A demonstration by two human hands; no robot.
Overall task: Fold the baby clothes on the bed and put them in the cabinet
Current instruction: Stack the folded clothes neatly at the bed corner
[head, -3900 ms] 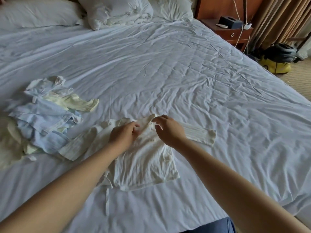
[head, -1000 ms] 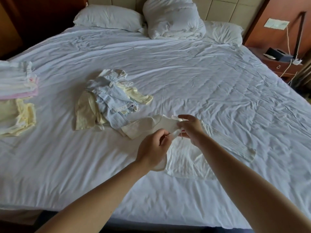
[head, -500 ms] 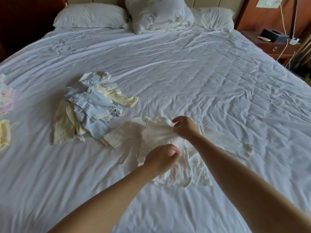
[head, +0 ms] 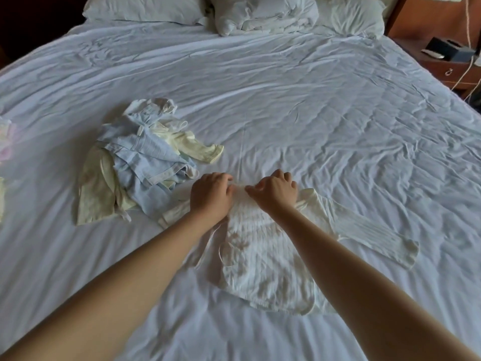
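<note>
head view: our left hand and right hand pinch the white baby top at its collar.
place: flat on the bed, beside the unfolded pile.
step: we judge it smoothing before folding.
next: sleeves want folding inward.

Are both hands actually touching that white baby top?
Touching. Head view: the left hand and right hand both pinch the white baby top at its collar edge.

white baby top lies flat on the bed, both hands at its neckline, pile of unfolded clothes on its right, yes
No. The head view shows the pile of unfolded clothes left of the white baby top, not right; the rest holds.
</note>
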